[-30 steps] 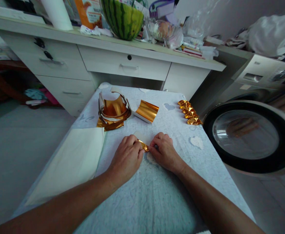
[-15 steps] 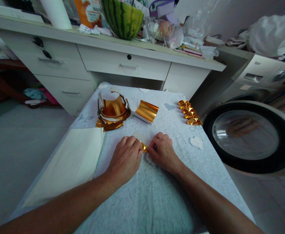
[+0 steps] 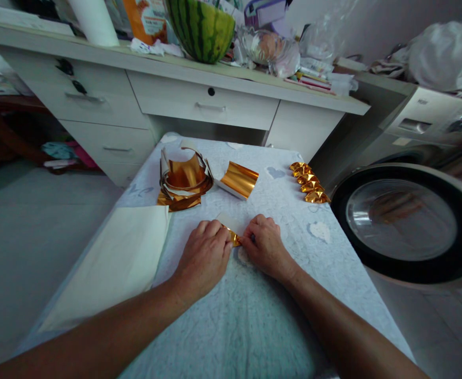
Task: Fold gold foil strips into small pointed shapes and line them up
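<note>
Between my two hands, low over the cloth-covered table (image 3: 231, 326), is a small piece of shiny gold foil paper (image 3: 234, 239). Closed fingers of my left hand (image 3: 205, 252) grip its left part and hide most of it. My right hand (image 3: 264, 245) pinches its right end with thumb and fingertips. Just beyond the hands lies a curled gold foil sheet (image 3: 239, 180) with a white underside. A loose stack of curled gold foil sheets (image 3: 185, 179) sits to its left. Several folded gold foil pieces (image 3: 310, 182) stand in a row at the table's right edge.
A pale cloth or paper (image 3: 112, 258) covers the table's left side. Behind is a white drawer desk (image 3: 215, 113) holding half a watermelon (image 3: 201, 31) and clutter. At right, a washing machine's round door (image 3: 402, 221) hangs open beside the table.
The view has shifted very slightly. Both hands keep hold of the foil piece in nearly the same place.
</note>
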A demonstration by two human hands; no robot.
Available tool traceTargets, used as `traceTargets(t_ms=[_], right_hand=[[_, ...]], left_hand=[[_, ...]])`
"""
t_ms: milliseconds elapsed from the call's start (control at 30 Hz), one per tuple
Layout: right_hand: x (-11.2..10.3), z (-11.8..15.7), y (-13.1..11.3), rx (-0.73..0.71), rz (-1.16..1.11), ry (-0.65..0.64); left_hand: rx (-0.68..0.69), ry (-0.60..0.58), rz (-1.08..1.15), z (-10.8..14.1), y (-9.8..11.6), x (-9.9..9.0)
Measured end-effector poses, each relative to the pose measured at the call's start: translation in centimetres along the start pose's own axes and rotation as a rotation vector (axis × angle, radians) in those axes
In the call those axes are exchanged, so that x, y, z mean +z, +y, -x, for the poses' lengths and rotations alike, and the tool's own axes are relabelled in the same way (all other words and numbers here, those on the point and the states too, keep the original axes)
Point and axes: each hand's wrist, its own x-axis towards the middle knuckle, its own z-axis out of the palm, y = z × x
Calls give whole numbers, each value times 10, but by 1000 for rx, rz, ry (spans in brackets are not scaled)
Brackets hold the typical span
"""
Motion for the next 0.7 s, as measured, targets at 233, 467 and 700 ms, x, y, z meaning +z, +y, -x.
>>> traceTargets(t_ms=[233, 467, 700], right_hand=[[-1, -1, -2, 9, 7, -5], [-1, -1, -2, 10, 1, 0], [0, 0, -2, 24, 15, 2]], left_hand=[[12, 4, -21, 0, 0, 0], [2, 17, 3, 1, 1, 0], [7, 18, 132, 1, -3, 1]])
